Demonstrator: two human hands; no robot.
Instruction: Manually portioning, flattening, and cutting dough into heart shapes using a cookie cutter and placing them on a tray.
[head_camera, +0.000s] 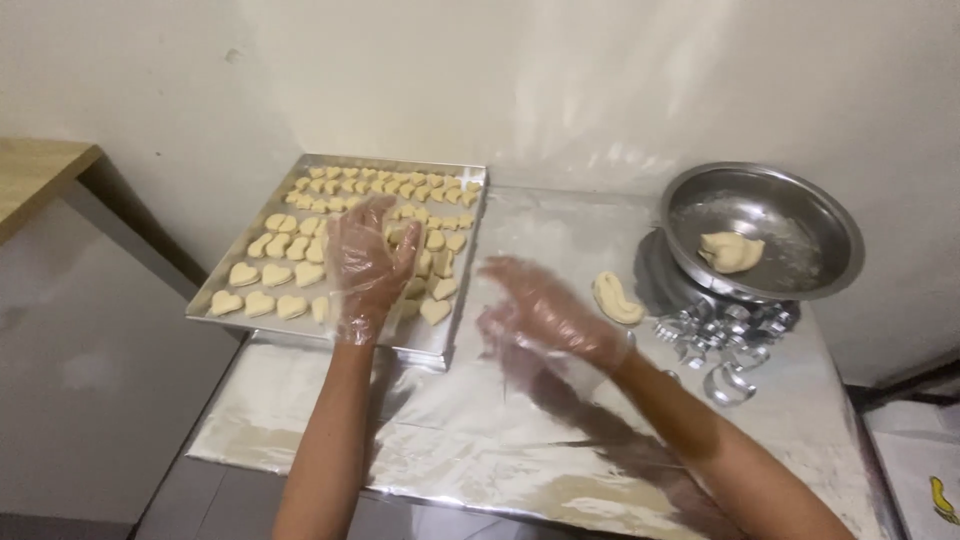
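My left hand (368, 262), in a clear plastic glove, is spread open above the near right part of a metal baking tray (215, 318). The tray holds several rows of pale heart-shaped dough pieces (262, 275). My right hand (540, 310), also gloved, hovers blurred over the foil-covered work surface (470, 440) just right of the tray, fingers apart and nothing visible in it. A curled strip of dough (617, 298) lies on the foil just right of that hand.
A steel bowl (790, 210) with a lump of dough (731, 251) stands at the back right, tilted on a pile of metal cookie cutters (722, 340). A white wall runs behind. A wooden shelf edge (35, 175) is at the far left.
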